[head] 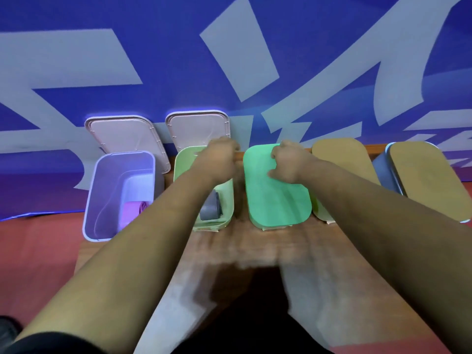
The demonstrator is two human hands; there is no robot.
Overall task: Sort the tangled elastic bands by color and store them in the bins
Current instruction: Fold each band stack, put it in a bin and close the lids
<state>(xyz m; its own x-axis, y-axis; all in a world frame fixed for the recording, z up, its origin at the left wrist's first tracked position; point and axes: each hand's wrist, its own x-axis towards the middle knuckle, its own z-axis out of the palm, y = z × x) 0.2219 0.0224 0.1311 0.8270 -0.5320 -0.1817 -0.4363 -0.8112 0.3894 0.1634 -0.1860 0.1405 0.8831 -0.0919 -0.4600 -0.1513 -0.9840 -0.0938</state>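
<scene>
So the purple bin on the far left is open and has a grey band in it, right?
Not grey: the head view shows the open purple bin on the far left holding a purple band. The grey band lies in the light green bin beside it.

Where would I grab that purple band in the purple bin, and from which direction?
From straight above, most likely: the purple bin is open-topped and its walls block the sides. The purple band lies on the bin's floor by the front right corner; pinch its bunched right end.
</scene>
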